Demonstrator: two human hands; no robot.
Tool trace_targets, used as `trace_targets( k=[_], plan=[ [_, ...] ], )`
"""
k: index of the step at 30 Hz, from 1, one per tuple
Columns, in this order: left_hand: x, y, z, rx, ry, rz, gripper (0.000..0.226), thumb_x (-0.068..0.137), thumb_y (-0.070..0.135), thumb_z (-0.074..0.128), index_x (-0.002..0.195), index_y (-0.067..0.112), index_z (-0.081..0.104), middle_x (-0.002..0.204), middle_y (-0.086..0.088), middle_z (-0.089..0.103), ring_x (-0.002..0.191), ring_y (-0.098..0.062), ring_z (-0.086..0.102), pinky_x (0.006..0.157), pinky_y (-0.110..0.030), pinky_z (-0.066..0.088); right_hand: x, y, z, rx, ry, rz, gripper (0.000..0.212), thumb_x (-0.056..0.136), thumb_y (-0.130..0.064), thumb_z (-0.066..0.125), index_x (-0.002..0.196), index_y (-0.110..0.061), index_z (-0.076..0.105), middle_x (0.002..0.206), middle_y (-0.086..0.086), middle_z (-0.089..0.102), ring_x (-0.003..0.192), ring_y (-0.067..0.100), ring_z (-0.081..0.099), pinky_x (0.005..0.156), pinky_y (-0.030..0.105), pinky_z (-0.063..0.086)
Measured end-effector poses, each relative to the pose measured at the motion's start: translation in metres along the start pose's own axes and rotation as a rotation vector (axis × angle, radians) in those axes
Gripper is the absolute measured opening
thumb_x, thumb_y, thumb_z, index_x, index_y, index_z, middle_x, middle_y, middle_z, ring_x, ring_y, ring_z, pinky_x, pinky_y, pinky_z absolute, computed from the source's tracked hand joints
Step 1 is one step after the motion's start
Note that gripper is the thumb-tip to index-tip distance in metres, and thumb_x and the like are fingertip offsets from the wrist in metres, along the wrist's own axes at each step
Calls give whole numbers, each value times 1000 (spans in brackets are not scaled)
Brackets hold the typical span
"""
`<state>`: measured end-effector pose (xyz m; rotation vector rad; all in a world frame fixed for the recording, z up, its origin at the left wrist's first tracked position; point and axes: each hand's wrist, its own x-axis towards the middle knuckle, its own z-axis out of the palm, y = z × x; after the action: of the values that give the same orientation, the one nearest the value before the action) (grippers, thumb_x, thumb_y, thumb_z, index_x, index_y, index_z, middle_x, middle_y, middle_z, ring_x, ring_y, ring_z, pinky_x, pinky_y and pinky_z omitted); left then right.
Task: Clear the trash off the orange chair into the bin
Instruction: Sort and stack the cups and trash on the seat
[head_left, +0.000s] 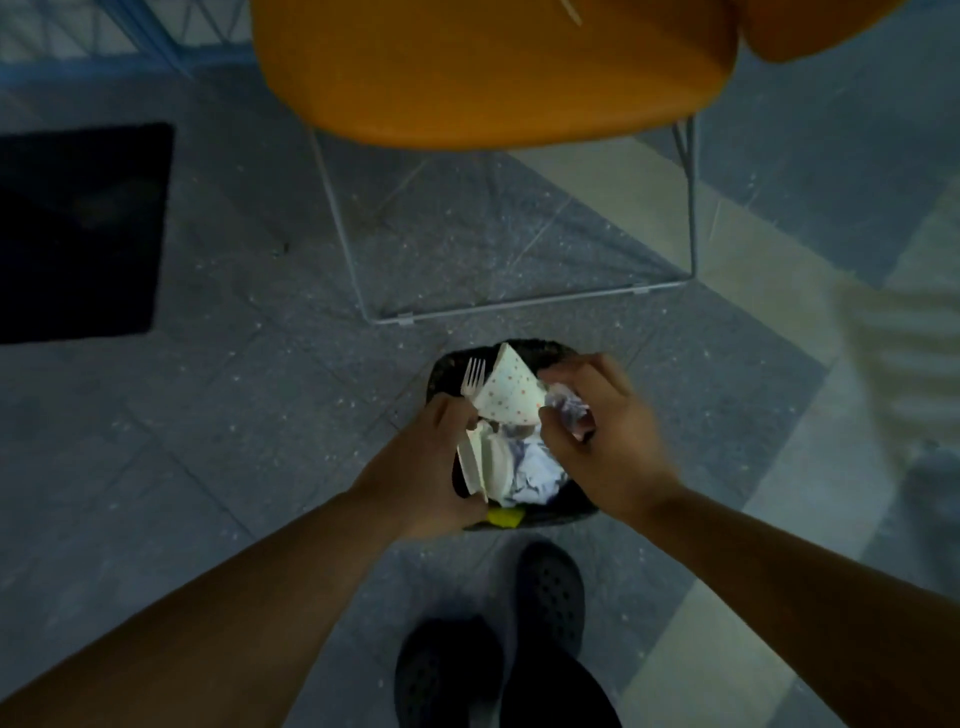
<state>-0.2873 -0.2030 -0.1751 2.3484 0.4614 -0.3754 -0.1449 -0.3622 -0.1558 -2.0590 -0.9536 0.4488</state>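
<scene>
**Both hands loaded, directly over the bin**

Nearest, below the wrists: two dark clogs (550, 587) on grey floor, toes towards the hands.

Left hand (421, 462) curled round a stack of white trash, gripping a white fork (471, 382) and what looks like a folded paper plate (483, 462). Fork's long axis running away from the body, tines up and outward, handle down into the palm. Dotted paper cup (506, 392) tipped on its side between the two hands, touching the left-hand bundle; which hand bears it, impossible to tell.

Right hand (597, 431) closed on a crumpled wad of paper (569, 408), fingers pinching it from above.

Bin (540, 351) black, straight beneath both hands, rim showing just beyond the fingertips; more crumpled paper (535, 473) already inside, a yellow scrap (504, 517) at the near rim. Probably nothing needed but letting go: drop is straight down, neither hand nearer than the other.

Beyond the hands: orange chair (493, 73) on a white wire frame, seat bare but for a thin pale sliver (571, 11) near the far edge, too small to identify.

No brands, labels or legible writing anywhere; only coloured dots on the cup.
</scene>
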Motion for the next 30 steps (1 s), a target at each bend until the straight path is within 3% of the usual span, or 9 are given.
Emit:
trace_targets(
  k=[2,4,10,13,17,22,27,30],
  plan=[
    [0,-13,16,211,-64,11,72,64,45,77,121,24,40,123,2,43,111,-22,46,92,-35,40,-8,5,14,-12,-13,-16,25,86,-19,63,110,-19,61,111,-10,51,92,8,57,66,23,52],
    [1,-24,26,362,-110,20,80,66,51,74,132,24,37,132,1,43,127,-22,35,107,-35,27,-12,12,26,-40,-30,-21,25,86,-19,64,111,-20,60,112,-6,53,94,10,57,66,28,53],
    [-6,-26,16,225,-17,18,81,64,46,75,133,26,37,133,6,39,128,-19,27,108,-35,27,-16,22,48,-142,-231,128,45,87,-29,66,129,-28,51,136,-5,48,127,18,43,88,43,52],
    [-6,-18,-3,153,103,54,71,68,42,73,130,24,43,129,4,44,125,-18,32,104,-34,30,-14,14,44,-164,-232,144,48,87,-28,65,132,-26,50,141,-4,44,130,16,38,93,40,49],
    [-3,-3,-39,130,259,99,52,75,35,71,121,21,52,119,3,53,116,-20,40,95,-32,34,-9,-7,27,-202,-218,100,43,87,-22,65,128,-23,53,132,-2,49,127,21,42,90,35,47],
    [-4,31,-105,119,378,113,42,80,38,52,115,16,56,113,-1,57,111,-23,46,93,-39,42,13,-50,-10,-187,-222,43,35,87,-18,64,121,-22,58,126,-3,51,114,19,51,84,25,42],
    [-6,69,-194,181,424,194,34,91,25,60,123,17,52,127,-3,51,120,-25,39,98,-41,38,53,-117,-63,-173,-184,43,27,91,-19,59,118,-24,60,123,-6,53,107,13,55,80,21,42],
    [-8,94,-251,224,443,210,34,92,24,61,124,17,53,129,-6,50,120,-29,38,100,-46,37,72,-158,-102,-199,-222,28,24,92,-20,57,116,-24,60,122,-5,55,106,16,57,83,27,46]
  ],
)
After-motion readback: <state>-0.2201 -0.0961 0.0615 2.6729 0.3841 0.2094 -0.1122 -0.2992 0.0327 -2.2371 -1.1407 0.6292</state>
